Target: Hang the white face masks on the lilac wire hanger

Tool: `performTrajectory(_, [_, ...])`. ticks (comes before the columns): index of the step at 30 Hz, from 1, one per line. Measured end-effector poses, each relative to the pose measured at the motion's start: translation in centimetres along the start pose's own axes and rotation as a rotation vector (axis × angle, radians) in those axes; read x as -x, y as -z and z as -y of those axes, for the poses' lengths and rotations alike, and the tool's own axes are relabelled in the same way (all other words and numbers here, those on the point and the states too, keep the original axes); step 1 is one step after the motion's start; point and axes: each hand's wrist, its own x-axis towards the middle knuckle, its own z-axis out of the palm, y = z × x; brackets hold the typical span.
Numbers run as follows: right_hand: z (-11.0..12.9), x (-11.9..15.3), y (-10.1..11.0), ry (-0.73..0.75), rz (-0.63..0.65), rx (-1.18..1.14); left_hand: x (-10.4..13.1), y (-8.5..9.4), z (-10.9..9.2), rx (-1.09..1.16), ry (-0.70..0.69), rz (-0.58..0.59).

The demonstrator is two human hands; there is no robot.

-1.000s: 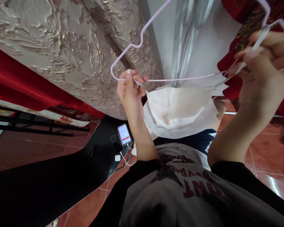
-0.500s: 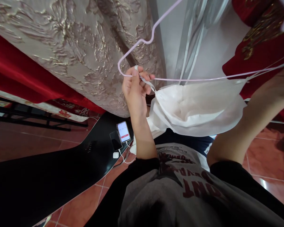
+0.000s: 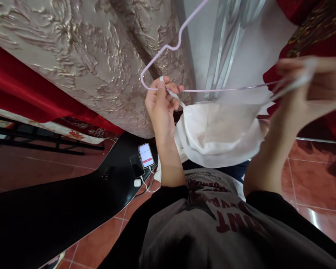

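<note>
- Right hand moved inward from the picture's right edge since half a second ago, motion-blurred; the cloth's right end drawn in with it.
- White cloth hangs between the hands, near the bar of the pink hanger.
- Left hand: fingers grasping the left strap and hanger bar together.
- Right fingers grasping the right strap; finer grip too blurred to tell.
- Left side: patterned curtain; below it, lit phone and dark phone on black desk.

you can read "ont" upside down in dark red letters on your grey shirt; the digits on the lit phone at left are too small.
</note>
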Motion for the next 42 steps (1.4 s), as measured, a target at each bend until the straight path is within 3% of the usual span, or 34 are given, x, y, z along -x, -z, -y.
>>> performTrajectory(3, [0.2,1.1,-1.4,0.282,0.342,0.179,-0.1,0.3,0.2,-0.028,-0.008,0.013])
performTrajectory(5, [0.1,1.4,-1.8,0.344,0.567,0.304,-0.1,0.7,0.4,-0.069,-0.020,0.026])
performTrajectory(6, [0.0,1.4,-1.9,0.334,0.600,0.328,-0.1,0.9,0.4,-0.088,-0.036,0.019])
performTrajectory(12, [-0.8,2.0,-1.8,0.420,0.464,0.312,-0.9,3.9,-0.3,-0.114,-0.363,-0.176])
performTrajectory(16, [-0.8,2.3,-1.4,0.358,0.455,0.325,-1.7,5.5,-2.0,-0.255,-0.484,-0.178])
performTrajectory(18, [-0.9,2.5,-1.4,0.330,0.466,0.331,-1.9,5.0,-3.2,-0.288,-0.443,-0.103])
performTrajectory(21, [-1.3,3.0,-1.6,0.366,0.478,0.355,-2.3,3.1,-5.0,-0.376,-0.313,0.153])
performTrajectory(23, [-1.6,3.5,-1.9,0.398,0.448,0.380,-2.9,1.7,-5.8,-0.398,-0.197,0.251])
performTrajectory(27, [-1.9,4.1,-2.0,0.455,0.404,0.394,-4.5,-0.5,-6.2,-0.284,0.006,0.131])
performTrajectory(30, [-2.0,4.1,-2.0,0.507,0.433,0.345,-4.9,-1.0,-5.8,-0.330,-0.015,0.182])
performTrajectory(34, [-2.4,4.0,-2.0,0.471,0.461,0.352,-3.9,-0.4,-4.1,-0.346,-0.175,0.192])
performTrajectory(38, [-2.8,4.1,-2.2,0.458,0.452,0.376,-2.5,0.1,-0.7,-0.200,-0.275,0.010])
performTrajectory(40, [-2.7,4.3,-2.4,0.457,0.453,0.373,-1.7,-0.1,0.9,-0.057,-0.214,-0.085])
performTrajectory(42, [-2.4,4.6,-2.6,0.441,0.461,0.375,-0.9,-0.5,1.9,0.021,-0.120,-0.098])
